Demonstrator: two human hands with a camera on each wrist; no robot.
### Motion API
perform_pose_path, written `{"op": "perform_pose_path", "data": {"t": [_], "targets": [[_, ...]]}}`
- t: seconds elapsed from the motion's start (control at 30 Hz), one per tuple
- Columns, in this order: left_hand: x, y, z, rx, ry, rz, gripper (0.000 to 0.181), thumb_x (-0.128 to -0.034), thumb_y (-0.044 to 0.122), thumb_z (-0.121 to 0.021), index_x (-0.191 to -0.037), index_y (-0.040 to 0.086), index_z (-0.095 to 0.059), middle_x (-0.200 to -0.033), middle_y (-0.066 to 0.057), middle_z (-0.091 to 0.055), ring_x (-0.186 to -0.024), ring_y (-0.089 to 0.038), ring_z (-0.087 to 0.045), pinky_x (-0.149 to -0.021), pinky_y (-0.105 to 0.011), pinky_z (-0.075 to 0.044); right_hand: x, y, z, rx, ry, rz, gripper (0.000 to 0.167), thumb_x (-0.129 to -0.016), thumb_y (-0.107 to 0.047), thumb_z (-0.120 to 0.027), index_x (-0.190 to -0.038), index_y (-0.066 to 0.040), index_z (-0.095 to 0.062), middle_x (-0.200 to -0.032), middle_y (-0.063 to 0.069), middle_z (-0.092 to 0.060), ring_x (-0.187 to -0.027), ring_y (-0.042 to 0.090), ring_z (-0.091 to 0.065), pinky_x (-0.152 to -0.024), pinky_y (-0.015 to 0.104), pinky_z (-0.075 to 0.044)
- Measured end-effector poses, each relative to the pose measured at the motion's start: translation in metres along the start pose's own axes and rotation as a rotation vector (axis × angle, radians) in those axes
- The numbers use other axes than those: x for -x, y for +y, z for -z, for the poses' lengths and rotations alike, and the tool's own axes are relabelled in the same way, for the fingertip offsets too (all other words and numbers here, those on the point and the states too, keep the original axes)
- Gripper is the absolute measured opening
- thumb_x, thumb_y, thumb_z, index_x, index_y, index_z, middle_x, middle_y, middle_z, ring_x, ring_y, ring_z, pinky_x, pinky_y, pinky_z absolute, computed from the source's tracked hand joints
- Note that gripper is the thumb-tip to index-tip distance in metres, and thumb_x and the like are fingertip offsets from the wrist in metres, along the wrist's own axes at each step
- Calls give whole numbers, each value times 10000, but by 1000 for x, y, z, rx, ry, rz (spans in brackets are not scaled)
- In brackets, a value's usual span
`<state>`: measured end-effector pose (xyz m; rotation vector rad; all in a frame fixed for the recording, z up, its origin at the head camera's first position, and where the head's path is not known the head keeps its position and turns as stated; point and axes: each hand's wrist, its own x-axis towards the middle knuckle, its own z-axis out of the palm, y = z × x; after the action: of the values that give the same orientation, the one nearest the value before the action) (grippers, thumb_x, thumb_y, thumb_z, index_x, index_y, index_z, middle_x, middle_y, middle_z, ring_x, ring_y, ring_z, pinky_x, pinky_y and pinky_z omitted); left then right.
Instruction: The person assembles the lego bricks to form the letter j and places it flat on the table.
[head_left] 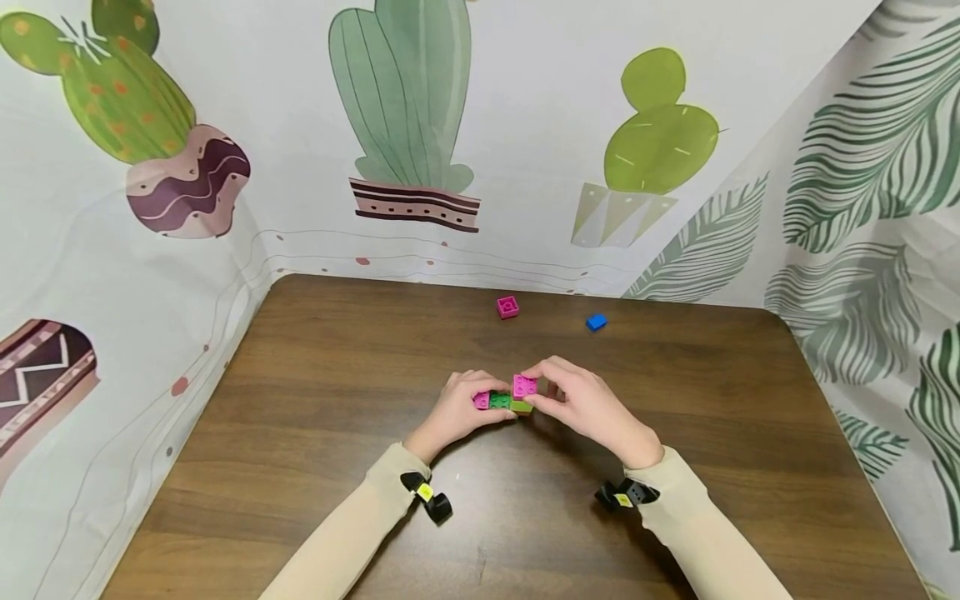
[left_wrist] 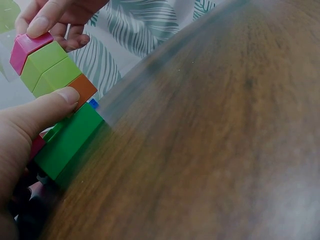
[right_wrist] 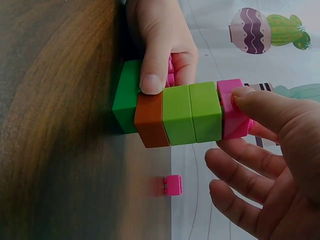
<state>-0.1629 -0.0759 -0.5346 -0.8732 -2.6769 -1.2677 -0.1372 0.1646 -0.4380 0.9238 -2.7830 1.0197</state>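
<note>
A stack of bricks stands on the table: a green brick (right_wrist: pixel 125 97) at the base, an orange brick (right_wrist: pixel 151 120) on it, then two lime bricks (right_wrist: pixel 179 115), with a pink brick (right_wrist: pixel 233 110) at the top. My left hand (head_left: pixel 459 410) grips the lower stack, its thumb on the orange brick (left_wrist: pixel 84 90). Between thumb and fingers, my right hand (head_left: pixel 592 406) pinches the top pink brick (head_left: pixel 524 386); a thin gap shows beneath it in the right wrist view. Another pink brick (head_left: pixel 482 401) sits at the left end of the green one, partly behind my left fingers.
A magenta brick (head_left: pixel 507 307) lies near the table's back edge, its hollow side showing. To its right is a small blue brick (head_left: pixel 596 322). A patterned cloth (head_left: pixel 525 125) hangs behind the wooden table (head_left: pixel 360 333).
</note>
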Motion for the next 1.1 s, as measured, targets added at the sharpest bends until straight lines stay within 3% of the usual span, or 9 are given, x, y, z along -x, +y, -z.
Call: {"op": "perform_pose_path", "data": {"t": [0.7, 1.1], "targets": [[-1, 0, 0, -9, -2, -1, 385, -797, 354, -917, -1116, 175, -799, -1037, 36, -733, -982, -159, -657, -926, -416, -393, -3, 0, 0, 146, -20, 49, 286, -909, -226, -827, -1154, -158, -696, -1002, 27, -676, -730, 132, -572, -550, 234, -435], [-1, 0, 0, -21, 12, -14, 383, -794, 363, -917, -1111, 182, -800, -1038, 41, -735, -983, -161, -654, -922, -411, -398, -3, -1, -1, 145, -15, 32, 276, -913, -231, -822, -1151, -180, -691, -999, -39, -671, -730, 115, -576, -546, 231, -437]]}}
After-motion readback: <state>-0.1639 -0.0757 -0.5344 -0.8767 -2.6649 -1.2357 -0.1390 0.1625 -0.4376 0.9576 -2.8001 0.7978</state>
